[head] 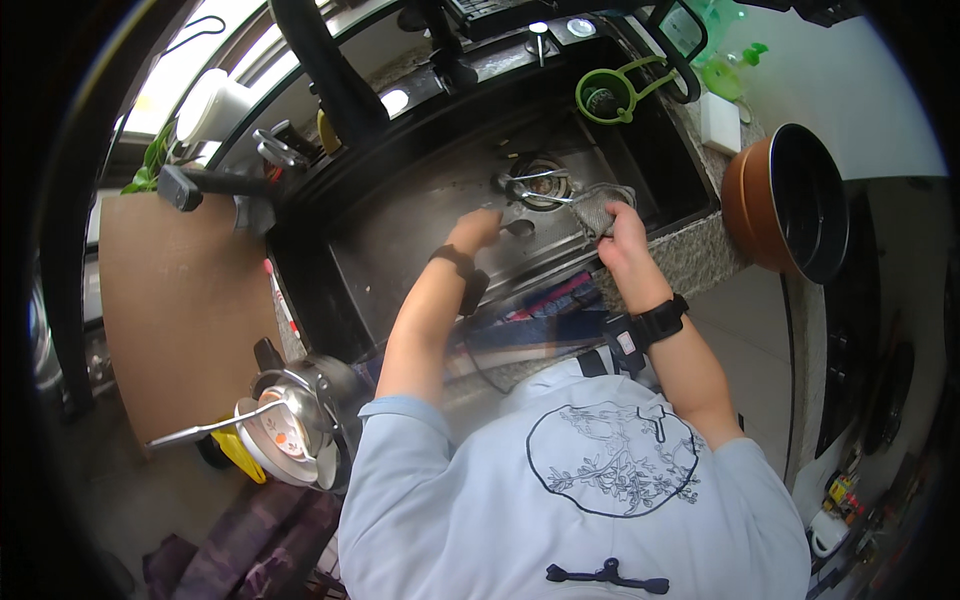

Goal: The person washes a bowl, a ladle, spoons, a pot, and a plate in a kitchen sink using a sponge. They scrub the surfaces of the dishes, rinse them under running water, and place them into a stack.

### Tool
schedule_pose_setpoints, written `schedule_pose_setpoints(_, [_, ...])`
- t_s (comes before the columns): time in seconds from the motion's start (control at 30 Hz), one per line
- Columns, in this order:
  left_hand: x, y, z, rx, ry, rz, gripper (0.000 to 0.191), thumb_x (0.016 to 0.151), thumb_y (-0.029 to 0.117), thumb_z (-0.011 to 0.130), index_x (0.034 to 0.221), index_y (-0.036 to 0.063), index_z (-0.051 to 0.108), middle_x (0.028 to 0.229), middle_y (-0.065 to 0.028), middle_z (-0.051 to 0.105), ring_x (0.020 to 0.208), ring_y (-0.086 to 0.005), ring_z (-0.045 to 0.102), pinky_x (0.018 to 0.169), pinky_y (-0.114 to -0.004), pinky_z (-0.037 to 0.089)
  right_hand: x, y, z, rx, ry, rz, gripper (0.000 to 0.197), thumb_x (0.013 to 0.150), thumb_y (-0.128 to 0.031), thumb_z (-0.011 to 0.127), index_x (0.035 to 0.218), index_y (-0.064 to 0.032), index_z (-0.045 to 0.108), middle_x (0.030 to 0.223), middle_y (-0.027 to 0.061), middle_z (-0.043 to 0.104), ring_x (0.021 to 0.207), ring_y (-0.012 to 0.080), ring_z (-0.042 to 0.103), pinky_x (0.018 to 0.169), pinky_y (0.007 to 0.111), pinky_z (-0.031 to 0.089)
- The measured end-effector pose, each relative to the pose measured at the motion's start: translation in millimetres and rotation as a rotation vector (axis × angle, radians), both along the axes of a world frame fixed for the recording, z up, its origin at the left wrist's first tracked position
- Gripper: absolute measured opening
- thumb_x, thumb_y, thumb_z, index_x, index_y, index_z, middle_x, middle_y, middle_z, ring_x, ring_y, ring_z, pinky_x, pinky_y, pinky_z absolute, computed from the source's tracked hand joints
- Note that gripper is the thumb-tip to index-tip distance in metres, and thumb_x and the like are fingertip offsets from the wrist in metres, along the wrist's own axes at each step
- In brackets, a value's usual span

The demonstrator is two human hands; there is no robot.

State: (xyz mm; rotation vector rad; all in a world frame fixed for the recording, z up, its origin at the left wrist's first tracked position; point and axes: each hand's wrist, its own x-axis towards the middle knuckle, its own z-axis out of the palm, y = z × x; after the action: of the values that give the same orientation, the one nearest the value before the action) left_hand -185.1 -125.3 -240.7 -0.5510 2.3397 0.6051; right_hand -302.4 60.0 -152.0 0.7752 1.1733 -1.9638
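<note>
My left hand (pixel 478 231) is closed on the handle end of a spoon (pixel 519 228), whose dark bowl points right over the floor of the black sink (pixel 420 259). To the right, my right hand (pixel 624 238) grips a grey dishcloth (pixel 598 212) near the sink's front edge. Beyond the hands, metal spoons (pixel 541 193) lie across the drain (pixel 543 180), their bowls to the left; one handle reaches to the cloth. A green strainer (pixel 606 96) sits at the sink's back right corner with a dark item inside.
A brown pot (pixel 757 206) stands tilted on the granite counter at right, near a white block (pixel 720 124) and a green pump bottle (pixel 724 73). A black faucet (pixel 330 67) rises behind the sink. Stacked bowls and a pot (pixel 322 375) stand at left, beside a brown board (pixel 187 300).
</note>
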Motion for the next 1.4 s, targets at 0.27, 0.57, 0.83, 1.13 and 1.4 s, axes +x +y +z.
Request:
schedule_pose_setpoints(0.27, [-2,8,63,-0.026,0.398,0.453,0.015,0.075,0.016,0.05,0.087,0.0059,0.052,0.085,-0.0153,0.059,0.083,-0.0301,0.055,0.069,-0.037,0.043,-14,-12,2,-0.019,0.015,0.095,0.021,0.073,-0.007,0.048,0.091,0.0028,0.05,0.085,0.0109,0.054,0.078,0.0237,0.055,0.07,0.038,0.046])
schedule_pose_setpoints(0.57, [-4,67,125,0.576,0.865,0.999,0.014,0.08,0.019,0.05,0.079,0.0047,0.048,0.059,0.0008,0.047,0.047,-0.0049,0.039,0.038,-0.019,0.029,-4,-32,23,-0.356,0.048,0.3,0.022,0.083,-0.015,0.047,0.097,0.0006,0.049,0.093,0.0101,0.055,0.085,0.022,0.055,0.075,0.035,0.046])
schedule_pose_setpoints(0.83, [-7,109,122,0.423,0.966,0.987,0.013,0.079,0.014,0.051,0.076,0.0014,0.051,0.06,-0.0053,0.055,0.055,-0.0105,0.05,0.05,-0.026,0.04,7,-30,11,-0.453,0.129,0.394,0.016,0.082,-0.01,0.051,0.094,0.0001,0.052,0.088,0.0085,0.057,0.077,0.0206,0.057,0.067,0.032,0.048])
schedule_pose_setpoints(1.13, [9,128,129,0.457,0.964,0.96,0.017,0.082,0.018,0.047,0.074,0.0033,0.049,0.061,0.0003,0.047,0.056,-0.0056,0.04,0.048,-0.021,0.033,-20,-24,25,-0.239,0.555,0.425,0.017,0.076,0.0,0.055,0.092,0.002,0.055,0.087,0.0075,0.059,0.076,0.0163,0.057,0.068,0.026,0.045])
schedule_pose_setpoints(1.4, [18,132,153,0.425,0.933,0.985,0.022,0.082,0.023,0.048,0.073,0.0033,0.052,0.057,0.0026,0.044,0.052,-0.0043,0.036,0.046,-0.02,0.028,-25,-16,36,-0.314,0.688,0.424,0.015,0.076,0.0,0.056,0.091,0.0026,0.056,0.087,0.0067,0.059,0.077,0.0131,0.056,0.069,0.024,0.043])
